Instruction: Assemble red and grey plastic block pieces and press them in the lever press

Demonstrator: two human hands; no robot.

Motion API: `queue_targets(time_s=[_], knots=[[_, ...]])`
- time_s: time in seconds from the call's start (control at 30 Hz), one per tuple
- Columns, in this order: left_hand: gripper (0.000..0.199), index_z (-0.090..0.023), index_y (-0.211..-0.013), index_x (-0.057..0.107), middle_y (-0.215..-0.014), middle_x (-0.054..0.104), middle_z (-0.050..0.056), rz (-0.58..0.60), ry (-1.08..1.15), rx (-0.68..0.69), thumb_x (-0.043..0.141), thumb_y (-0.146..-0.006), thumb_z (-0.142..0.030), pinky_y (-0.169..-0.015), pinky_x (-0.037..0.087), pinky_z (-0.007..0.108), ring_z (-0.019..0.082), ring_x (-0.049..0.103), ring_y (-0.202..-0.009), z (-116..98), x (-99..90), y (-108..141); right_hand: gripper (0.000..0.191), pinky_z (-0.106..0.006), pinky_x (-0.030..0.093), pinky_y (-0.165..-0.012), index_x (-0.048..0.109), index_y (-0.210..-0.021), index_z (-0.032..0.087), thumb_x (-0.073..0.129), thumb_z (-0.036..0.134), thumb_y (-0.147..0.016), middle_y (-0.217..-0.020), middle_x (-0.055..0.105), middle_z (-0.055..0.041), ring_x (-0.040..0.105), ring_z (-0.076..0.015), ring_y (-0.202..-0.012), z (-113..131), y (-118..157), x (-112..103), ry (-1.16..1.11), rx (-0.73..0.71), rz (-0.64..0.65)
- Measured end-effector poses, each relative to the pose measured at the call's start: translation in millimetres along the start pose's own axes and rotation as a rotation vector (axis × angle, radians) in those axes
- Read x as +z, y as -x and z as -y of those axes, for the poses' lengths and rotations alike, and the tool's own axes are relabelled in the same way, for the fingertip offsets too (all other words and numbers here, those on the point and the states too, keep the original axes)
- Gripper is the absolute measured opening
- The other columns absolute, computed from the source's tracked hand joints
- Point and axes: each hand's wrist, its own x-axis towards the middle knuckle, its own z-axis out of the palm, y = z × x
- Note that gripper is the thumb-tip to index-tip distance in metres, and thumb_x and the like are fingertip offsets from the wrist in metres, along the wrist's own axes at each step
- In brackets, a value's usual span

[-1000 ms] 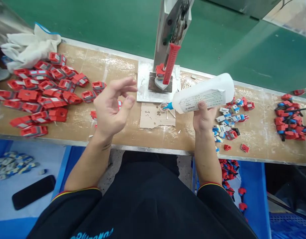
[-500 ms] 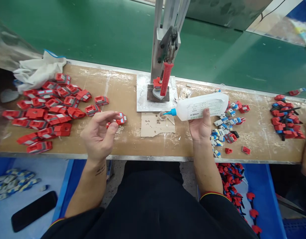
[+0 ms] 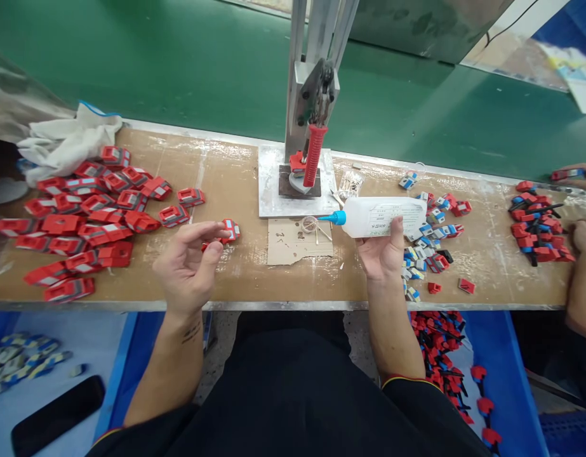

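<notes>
My right hand (image 3: pixel 379 254) grips a white translucent glue bottle (image 3: pixel 385 216) with a printed label. The bottle lies nearly level, and its blue nozzle (image 3: pixel 335 218) points left, its tip by a small clear round dish (image 3: pixel 310 224). That dish sits on a torn piece of cardboard (image 3: pixel 286 244), with cotton swabs (image 3: pixel 324 233) beside it. My left hand (image 3: pixel 190 263) is half curled, thumb and fingers apart. Just beyond its fingertips is a red toy vehicle piece (image 3: pixel 232 230), partly hidden by the fingers.
A toggle press with a red handle (image 3: pixel 315 155) stands on a metal plate (image 3: pixel 268 206). Red pieces (image 3: pixel 78 225) pile up at left beside white gloves (image 3: pixel 73 136); blue-white pieces (image 3: pixel 421 244) lie at right. Another person's hand (image 3: pixel 583 178) holds a piece at far right. Bins flank my lap.
The bottle has tipped closer to level, and its nozzle stays by the dish. My left hand has barely moved. At far right, another person's hand has come onto a piece.
</notes>
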Motion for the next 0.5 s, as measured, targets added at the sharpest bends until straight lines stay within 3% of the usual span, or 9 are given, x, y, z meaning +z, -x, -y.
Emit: queue_targets(time_s=[0.2,0.33,0.43,0.5], knots=[[0.023,-0.037,-0.102,0.082,-0.092,0.081,0.002,-0.028,-0.010,-0.028,0.080,-0.080,-0.034,-0.068,0.069,0.051,0.029,0.079,-0.076,8.9,-3.9,0.4,0.057,-0.035,0.072,-0.078,0.068,-0.134,0.034,0.079,0.060,-0.084,-0.114,0.084,0.0007,0.081,-0.0209,-0.108,-4.1,4.6,-6.6,-0.113,0.078,-0.002],[0.027,-0.043,-0.100,0.083,-0.089,0.082,-0.002,-0.059,-0.034,-0.088,0.083,-0.075,-0.034,-0.067,0.070,0.056,0.033,0.080,-0.078,5.2,-5.6,2.3,0.055,-0.029,0.070,-0.067,0.069,-0.129,0.030,0.077,0.061,-0.085,-0.105,0.085,0.0003,0.081,-0.0181,-0.094,5.8,7.1,-3.7,-0.223,0.064,-0.028],[0.028,-0.041,-0.108,0.081,-0.099,0.084,-0.005,-0.048,-0.111,-0.156,0.079,-0.080,-0.034,-0.076,0.072,0.062,0.037,0.082,-0.099,-5.5,-6.8,6.2,0.049,-0.028,0.068,-0.066,0.068,-0.127,0.031,0.074,0.060,-0.088,-0.100,0.084,0.0015,0.079,-0.0170,-0.090,26.1,4.1,2.5,-0.323,0.029,0.001],[0.027,-0.040,-0.118,0.076,-0.117,0.082,-0.011,0.015,-0.150,-0.236,0.071,-0.092,-0.033,-0.072,0.073,0.056,0.038,0.073,-0.124,-13.0,-8.1,8.6,0.043,-0.030,0.067,-0.069,0.066,-0.128,0.033,0.069,0.056,-0.092,-0.101,0.084,0.0024,0.077,-0.0172,-0.095,45.8,-4.7,3.2,-0.427,-0.018,0.034]])
